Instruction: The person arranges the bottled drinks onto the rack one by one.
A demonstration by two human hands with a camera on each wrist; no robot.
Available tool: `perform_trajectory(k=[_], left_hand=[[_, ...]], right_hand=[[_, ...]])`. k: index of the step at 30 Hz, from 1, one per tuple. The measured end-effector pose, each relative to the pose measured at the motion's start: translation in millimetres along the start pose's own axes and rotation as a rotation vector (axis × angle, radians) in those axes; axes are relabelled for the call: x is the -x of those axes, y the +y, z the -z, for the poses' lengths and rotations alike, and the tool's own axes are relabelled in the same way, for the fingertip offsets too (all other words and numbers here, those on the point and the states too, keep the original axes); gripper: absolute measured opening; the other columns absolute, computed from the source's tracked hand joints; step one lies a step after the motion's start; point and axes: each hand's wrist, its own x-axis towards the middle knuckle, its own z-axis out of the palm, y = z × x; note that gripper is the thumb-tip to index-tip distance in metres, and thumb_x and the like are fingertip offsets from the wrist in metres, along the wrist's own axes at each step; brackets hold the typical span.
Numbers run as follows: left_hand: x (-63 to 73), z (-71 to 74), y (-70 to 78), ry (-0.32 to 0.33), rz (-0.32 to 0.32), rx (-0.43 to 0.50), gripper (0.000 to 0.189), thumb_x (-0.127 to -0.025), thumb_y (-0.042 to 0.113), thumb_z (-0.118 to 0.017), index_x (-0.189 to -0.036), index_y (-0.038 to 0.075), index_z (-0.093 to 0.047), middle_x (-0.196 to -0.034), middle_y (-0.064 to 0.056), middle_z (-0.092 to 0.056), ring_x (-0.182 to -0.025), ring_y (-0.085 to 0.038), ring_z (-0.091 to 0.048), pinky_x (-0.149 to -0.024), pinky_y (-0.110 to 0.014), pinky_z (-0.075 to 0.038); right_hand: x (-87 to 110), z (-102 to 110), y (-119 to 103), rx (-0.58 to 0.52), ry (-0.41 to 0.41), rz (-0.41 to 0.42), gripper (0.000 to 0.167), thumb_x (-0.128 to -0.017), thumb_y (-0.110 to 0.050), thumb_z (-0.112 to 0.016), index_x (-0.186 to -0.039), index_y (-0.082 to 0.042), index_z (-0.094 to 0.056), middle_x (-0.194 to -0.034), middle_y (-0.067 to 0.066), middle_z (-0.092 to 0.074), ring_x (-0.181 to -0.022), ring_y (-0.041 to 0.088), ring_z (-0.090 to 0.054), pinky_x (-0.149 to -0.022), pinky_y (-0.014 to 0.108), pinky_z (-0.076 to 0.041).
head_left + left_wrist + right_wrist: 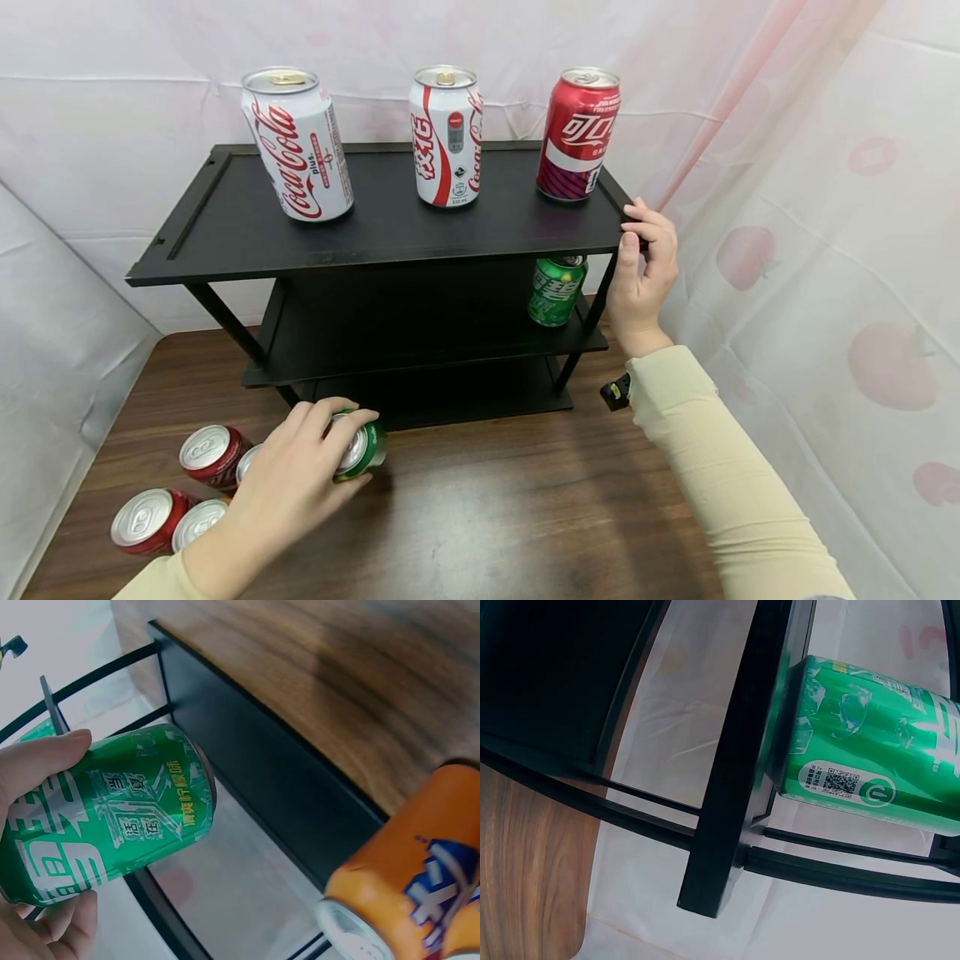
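Observation:
My left hand (300,467) grips a green soda can (142,814) with white lettering, thumb on one side and fingers on the other. In the head view this can is in front of the rack's lower left part. My right hand (643,271) holds the right front corner of the black three-tier shelf (367,237), thumb in front and fingers over the edge. Another green can (555,292) stands at the right end of the middle tier; the right wrist view shows its QR code. The right hand itself is out of the right wrist view.
On the top tier stand a white Coca-Cola Plus can (300,154), another white-and-red cola can (447,142) and a red cola can (579,137). Dark red cans (213,458) and orange cans (420,862) stand on the wooden table (510,517), left of the left hand. Patterned curtains (825,275) surround the table.

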Motion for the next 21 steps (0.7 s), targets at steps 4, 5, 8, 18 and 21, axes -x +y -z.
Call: perform_trajectory(k=[4, 5, 8, 18, 21], left_hand=[[-9.1, 5.4, 2.0, 0.028, -0.027, -0.001, 0.076, -0.053, 0.028, -0.097, -0.120, 0.015, -0.063, -0.113, -0.006, -0.063, -0.089, -0.022, -0.057, -0.070, -0.037, -0.054], [-11.5, 6.9, 2.4, 0.032, -0.033, -0.002, 0.076, -0.053, 0.027, -0.096, -0.120, 0.015, -0.063, -0.114, -0.006, -0.063, -0.089, -0.023, -0.058, -0.070, -0.037, -0.054], [-18.3, 11.1, 2.9, 0.045, -0.047, -0.004, 0.075, -0.053, 0.026, -0.096, -0.120, 0.015, -0.063, -0.114, -0.007, -0.062, -0.090, -0.025, -0.058, -0.070, -0.037, -0.053], [-35.5, 20.2, 4.3, 0.090, -0.094, 0.022, 0.074, -0.057, 0.024, -0.095, -0.123, 0.015, -0.062, -0.120, -0.009, -0.062, -0.097, -0.028, -0.059, -0.072, -0.041, -0.055], [-40.3, 21.7, 4.8, 0.089, -0.105, 0.027, 0.074, -0.058, 0.024, -0.094, -0.124, 0.014, -0.062, -0.121, -0.010, -0.062, -0.098, -0.028, -0.059, -0.074, -0.041, -0.055]], right_hand=[[0.2, -0.2, 0.5, 0.000, 0.001, 0.002, 0.038, -0.093, -0.021, -0.052, -0.089, 0.017, -0.055, -0.103, 0.038, -0.059, -0.118, 0.039, -0.061, -0.104, 0.048, -0.047], [0.1, -0.2, 0.5, 0.000, 0.002, 0.002, 0.038, -0.093, -0.021, -0.052, -0.089, 0.017, -0.055, -0.103, 0.038, -0.059, -0.118, 0.039, -0.061, -0.104, 0.048, -0.047], [0.2, -0.5, 0.5, 0.000, 0.003, 0.000, 0.038, -0.093, -0.020, -0.052, -0.089, 0.017, -0.055, -0.103, 0.038, -0.060, -0.119, 0.039, -0.061, -0.104, 0.048, -0.047], [1.1, -1.8, -0.2, 0.004, 0.006, -0.008, 0.039, -0.092, -0.021, -0.052, -0.089, 0.018, -0.055, -0.104, 0.038, -0.060, -0.119, 0.038, -0.061, -0.104, 0.047, -0.048], [0.6, -2.0, -0.6, 0.001, 0.014, -0.008, 0.041, -0.092, -0.022, -0.052, -0.089, 0.018, -0.055, -0.104, 0.039, -0.059, -0.119, 0.038, -0.061, -0.104, 0.047, -0.048]])
